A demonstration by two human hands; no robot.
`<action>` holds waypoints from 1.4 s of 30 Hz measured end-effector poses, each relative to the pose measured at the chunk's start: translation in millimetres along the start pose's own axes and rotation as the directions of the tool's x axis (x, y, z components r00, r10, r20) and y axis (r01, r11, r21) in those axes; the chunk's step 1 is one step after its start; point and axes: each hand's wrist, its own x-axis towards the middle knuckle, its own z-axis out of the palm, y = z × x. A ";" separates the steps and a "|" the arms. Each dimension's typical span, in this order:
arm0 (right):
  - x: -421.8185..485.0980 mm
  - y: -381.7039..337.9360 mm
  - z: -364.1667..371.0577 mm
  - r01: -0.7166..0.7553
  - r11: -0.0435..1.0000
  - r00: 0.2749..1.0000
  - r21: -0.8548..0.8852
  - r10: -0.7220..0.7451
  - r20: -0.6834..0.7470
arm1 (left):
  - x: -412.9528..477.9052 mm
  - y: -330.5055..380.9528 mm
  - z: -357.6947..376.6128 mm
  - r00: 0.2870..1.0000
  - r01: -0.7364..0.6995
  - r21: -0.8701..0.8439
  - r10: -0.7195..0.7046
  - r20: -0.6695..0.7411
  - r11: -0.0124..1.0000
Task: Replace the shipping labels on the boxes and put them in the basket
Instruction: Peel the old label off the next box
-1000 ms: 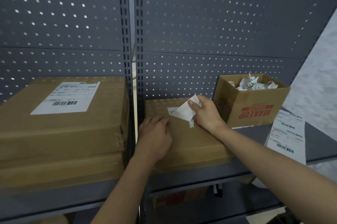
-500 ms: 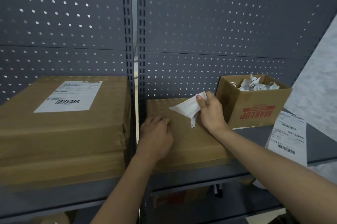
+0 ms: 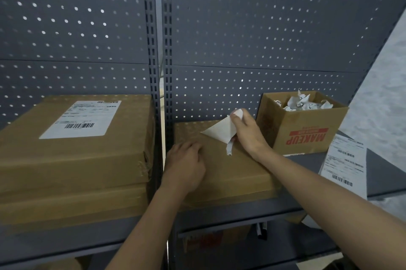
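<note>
overhead, head view: my right hand (image 3: pixel 248 135) pinched the white label (image 3: pixel 219 132), its free part lifted off the flat box (image 3: pixel 232 166) on the shelf (image 3: pixel 241 211). my left hand (image 3: pixel 186 166) lay curled on the box's near left, gripping nothing. fresh labels (image 3: pixel 345 164) lay well right, beside the makeup carton (image 3: pixel 305 129).
</note>
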 end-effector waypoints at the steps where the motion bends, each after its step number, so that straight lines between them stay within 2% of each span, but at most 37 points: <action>1: 0.6 -0.7 -0.6 -0.006 1.000 0.999 0.002 0.006 0.036 | -0.1 0.1 0.0 1.000 0.000 0.004 0.000 -0.002 1.000; 3: 1.4 -2.9 0.5 0.024 0.997 0.997 -0.077 -0.018 0.078 | -0.7 0.1 0.2 1.000 -0.002 0.014 0.002 -0.010 1.000; 5: 1.4 -5.1 4.2 0.061 0.970 0.994 -0.236 -0.038 0.103 | -0.7 0.1 0.2 1.000 -0.008 0.016 0.008 -0.019 1.000; 7: 1.3 -5.5 8.1 0.133 0.876 0.989 -0.464 -0.087 0.120 | -0.4 0.1 0.4 0.999 -0.017 0.012 0.017 -0.030 1.000; 9: 1.5 -8.0 10.7 0.217 0.736 0.976 -0.641 -0.151 0.156 | -0.5 0.1 -0.1 0.999 -0.023 0.013 0.023 -0.033 1.000; 11: 3.9 -9.4 12.2 0.253 0.670 0.968 -0.698 -0.182 0.176 | -1.2 0.0 -0.2 1.000 -0.011 0.023 0.012 -0.020 1.000; 17: 4.6 -0.5 15.3 0.431 0.589 0.898 -0.683 -0.355 0.261 | -1.3 0.6 1.7 0.999 -0.006 0.019 0.007 -0.031 1.000; 22: 0.6 -8.1 13.7 0.441 0.653 0.894 -0.616 -0.383 0.234 | -0.4 0.8 2.6 0.999 -0.004 0.022 0.004 -0.034 1.000; 24: 2.3 -4.5 14.5 0.413 0.659 0.905 -0.629 -0.372 0.205 | -0.8 0.8 1.7 0.999 -0.005 0.026 0.006 -0.032 1.000; 27: 9.6 4.7 16.5 0.296 0.739 0.951 -0.605 -0.286 0.116 | -1.2 0.2 1.9 1.000 -0.012 0.009 0.013 -0.025 1.000; 32: 10.9 9.4 17.4 0.235 0.766 0.962 -0.598 -0.270 0.032 | -1.0 0.5 1.9 1.000 -0.005 0.003 0.005 -0.027 1.000; 36: 14.3 7.3 15.0 0.115 0.894 0.988 -0.433 -0.148 -0.044 | -1.4 0.8 2.0 1.000 -0.004 -0.007 0.004 -0.028 1.000; 42: 14.9 8.5 12.3 0.010 0.965 0.990 -0.262 -0.046 -0.130 | -2.0 0.9 1.4 0.999 -0.006 -0.006 0.006 -0.034 1.000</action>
